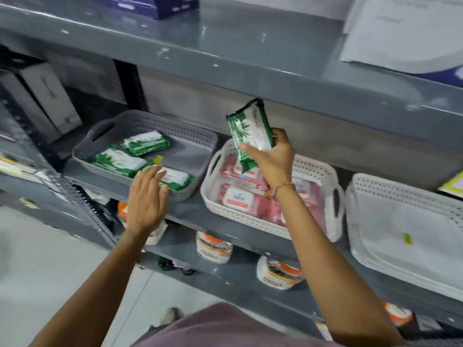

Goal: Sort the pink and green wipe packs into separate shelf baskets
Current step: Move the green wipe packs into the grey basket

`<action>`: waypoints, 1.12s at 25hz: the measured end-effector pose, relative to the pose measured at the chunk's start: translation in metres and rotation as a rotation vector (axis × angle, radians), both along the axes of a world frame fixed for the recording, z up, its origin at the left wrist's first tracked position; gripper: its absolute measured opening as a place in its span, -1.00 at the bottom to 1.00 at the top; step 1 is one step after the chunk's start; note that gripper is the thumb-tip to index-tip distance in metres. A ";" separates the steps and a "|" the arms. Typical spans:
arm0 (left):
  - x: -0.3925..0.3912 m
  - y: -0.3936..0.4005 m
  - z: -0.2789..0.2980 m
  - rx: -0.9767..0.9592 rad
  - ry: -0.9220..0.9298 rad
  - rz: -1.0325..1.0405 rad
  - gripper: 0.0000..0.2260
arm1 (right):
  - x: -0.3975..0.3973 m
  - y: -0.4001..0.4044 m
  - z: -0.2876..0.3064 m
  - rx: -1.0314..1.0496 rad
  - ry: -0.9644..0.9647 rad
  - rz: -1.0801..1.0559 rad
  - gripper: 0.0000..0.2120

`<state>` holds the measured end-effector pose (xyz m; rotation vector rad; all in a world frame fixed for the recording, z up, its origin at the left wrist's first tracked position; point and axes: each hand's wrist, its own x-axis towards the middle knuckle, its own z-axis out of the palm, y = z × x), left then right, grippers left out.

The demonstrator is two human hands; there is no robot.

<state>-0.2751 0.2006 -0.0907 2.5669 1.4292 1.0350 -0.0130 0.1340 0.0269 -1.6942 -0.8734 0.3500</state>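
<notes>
A grey basket (190,139) on the middle shelf holds three green wipe packs (146,144). My left hand (146,199) hovers open just in front of that basket's near rim, fingers spread, holding nothing. To the right stands a white basket (313,169) filled with pink wipe packs (240,200). My right hand (271,156) holds a green wipe pack (250,126) upright above the left end of the white basket.
Another white basket (406,221) stands further right, holding no packs. The upper shelf edge (275,78) hangs low over the baskets. Below, round tubs (214,247) sit on the lower shelf. A white box (42,98) stands at the far left.
</notes>
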 end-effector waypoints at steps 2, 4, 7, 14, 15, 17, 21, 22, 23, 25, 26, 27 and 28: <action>-0.047 0.034 -0.002 -0.027 0.043 0.049 -0.58 | -0.033 0.048 -0.004 -0.063 0.195 0.080 -0.48; -0.081 0.066 -0.007 -0.057 0.107 0.056 -0.56 | -0.064 0.094 -0.015 -0.135 0.364 0.170 -0.55; -0.103 0.088 -0.013 -0.051 0.178 0.018 -0.53 | -0.092 0.136 -0.034 -0.362 0.342 0.289 -0.74; -0.117 0.114 -0.019 -0.001 0.148 -0.086 -0.59 | -0.113 0.168 -0.040 -0.691 -0.199 0.165 -0.60; -0.118 0.115 -0.021 0.007 0.148 -0.095 -0.59 | -0.113 0.168 -0.036 -0.665 -0.241 0.118 -0.68; -0.118 0.116 -0.022 0.019 0.124 -0.108 -0.58 | -0.111 0.168 -0.025 -0.512 -0.306 -0.048 -0.77; -0.109 0.122 0.000 -0.022 -0.079 -0.090 -0.52 | -0.096 0.175 -0.014 -0.225 -0.020 -0.046 -0.81; -0.104 0.126 0.008 -0.037 -0.119 -0.073 -0.54 | -0.096 0.176 -0.014 -0.184 0.114 0.014 -0.83; -0.098 0.131 0.021 -0.070 -0.150 -0.047 -0.56 | -0.098 0.178 -0.014 -0.170 0.208 0.074 -0.83; -0.083 0.145 0.041 -0.276 -0.254 0.057 -0.58 | -0.106 0.184 -0.015 -0.198 0.330 0.167 -0.82; -0.075 0.157 0.049 -0.462 -0.357 0.146 -0.59 | -0.111 0.189 -0.017 -0.221 0.403 0.204 -0.80; -0.066 0.169 0.057 -0.698 -0.521 0.237 -0.59 | -0.115 0.198 -0.020 -0.258 0.475 0.235 -0.77; -0.059 0.181 0.064 -0.926 -0.711 0.297 -0.62 | -0.121 0.208 -0.023 -0.307 0.513 0.261 -0.72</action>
